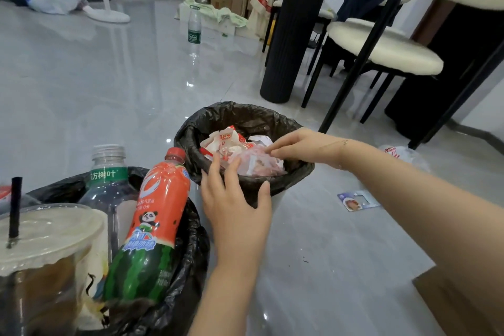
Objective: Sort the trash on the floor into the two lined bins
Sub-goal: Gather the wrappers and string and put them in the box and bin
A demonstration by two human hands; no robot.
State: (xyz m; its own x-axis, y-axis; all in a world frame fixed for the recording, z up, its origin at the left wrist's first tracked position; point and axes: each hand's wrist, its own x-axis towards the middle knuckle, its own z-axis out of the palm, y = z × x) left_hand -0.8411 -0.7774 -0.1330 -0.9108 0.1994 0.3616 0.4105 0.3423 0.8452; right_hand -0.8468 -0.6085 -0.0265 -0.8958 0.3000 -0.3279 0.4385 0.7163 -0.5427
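Reaching over the far bin (289, 174) at frame centre: left hand (234, 199) with fingers straight and spread, thumb on the black liner at the near rim, fingertips touching a crumpled clear plastic bag (256, 162) on top of the contents. Right hand (302, 146) enters from the right, fingers loosely bent over the same bag; whether it pinches the plastic cannot be told, the fingertips being partly blurred. Under the bag lie red-and-white wrappers (226, 142), print unreadable.

Near bin (191, 275), lower left, cut off by the frame edge: holds a red watermelon-print bottle (152, 226), a clear bottle (109, 183) with a green label, and a lidded cup (46, 243) with a black straw.

On the floor: a small printed card (356, 200) right of the far bin, a plastic bag (403, 154) half hidden behind the right forearm, and an upright water bottle (194, 25) at upper centre. Chairs (381, 49) upper right, cropped.
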